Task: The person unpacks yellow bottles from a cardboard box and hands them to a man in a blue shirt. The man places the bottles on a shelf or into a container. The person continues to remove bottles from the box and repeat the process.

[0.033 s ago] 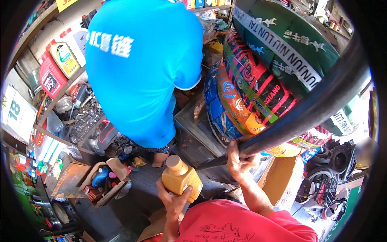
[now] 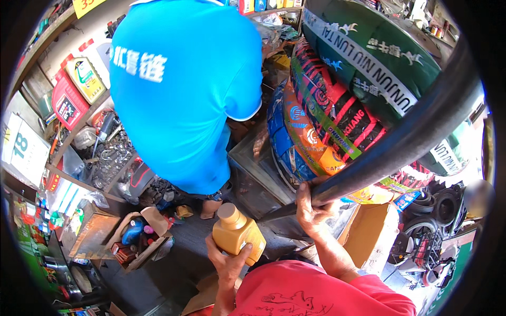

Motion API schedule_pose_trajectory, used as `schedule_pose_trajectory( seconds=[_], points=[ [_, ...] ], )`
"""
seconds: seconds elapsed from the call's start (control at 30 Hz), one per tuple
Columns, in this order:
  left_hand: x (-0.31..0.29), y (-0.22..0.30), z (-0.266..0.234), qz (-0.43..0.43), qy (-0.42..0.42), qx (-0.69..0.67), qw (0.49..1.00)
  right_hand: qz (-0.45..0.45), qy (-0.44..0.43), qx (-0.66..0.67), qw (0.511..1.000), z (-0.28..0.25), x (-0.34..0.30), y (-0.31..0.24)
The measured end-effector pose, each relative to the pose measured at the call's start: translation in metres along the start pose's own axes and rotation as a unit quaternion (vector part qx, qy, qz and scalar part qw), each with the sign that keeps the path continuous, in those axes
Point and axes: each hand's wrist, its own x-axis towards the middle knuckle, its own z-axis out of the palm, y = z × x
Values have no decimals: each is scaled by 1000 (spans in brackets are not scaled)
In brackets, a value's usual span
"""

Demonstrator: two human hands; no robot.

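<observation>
In my left hand [image 2: 225, 262] is a gold plastic bottle [image 2: 236, 237] with a round cap of the same colour. It leans a little to the left, and my thumb and fingers press its lower sides. My right hand [image 2: 314, 213] grips a long, black, curved rubber-like tube [image 2: 390, 150] near its narrower-looking end. The tube rises toward the upper right and looks very wide there. Part of my right fingers is hidden by it. A co-worker in a blue shirt [image 2: 179, 100] bends forward just ahead, back turned; that person's hands are hidden.
Wrapped tyres [image 2: 337, 116] are stacked at the right, beside a glass-sided case [image 2: 253, 163]. An open cardboard box [image 2: 369, 231] stands by my right forearm. Left lie a small carton of bottles [image 2: 138, 237] and a shelf of loose metal parts [image 2: 113, 152]; red and white jugs [image 2: 68, 100] stand above.
The co-worker's back has shifted slightly to the left. My hands keep their hold on the bottle and the tube, with hardly any movement.
</observation>
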Motion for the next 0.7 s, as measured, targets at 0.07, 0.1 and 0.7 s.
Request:
schedule_pose_trajectory(
  seconds=[0.07, 0.1, 0.7],
  points=[
    [2, 20, 3, -14, 0, 13, 1000, 29, 17, -22, 999, 4, 6, -12],
    [-4, 9, -1, -2, 7, 63, 998, 47, 10, -28, 998, -1, -2, -6],
    [-35, -16, -26, -42, 0, 125, 991, 5, 46, -63, 997, 4, -15, 16]
  ],
)
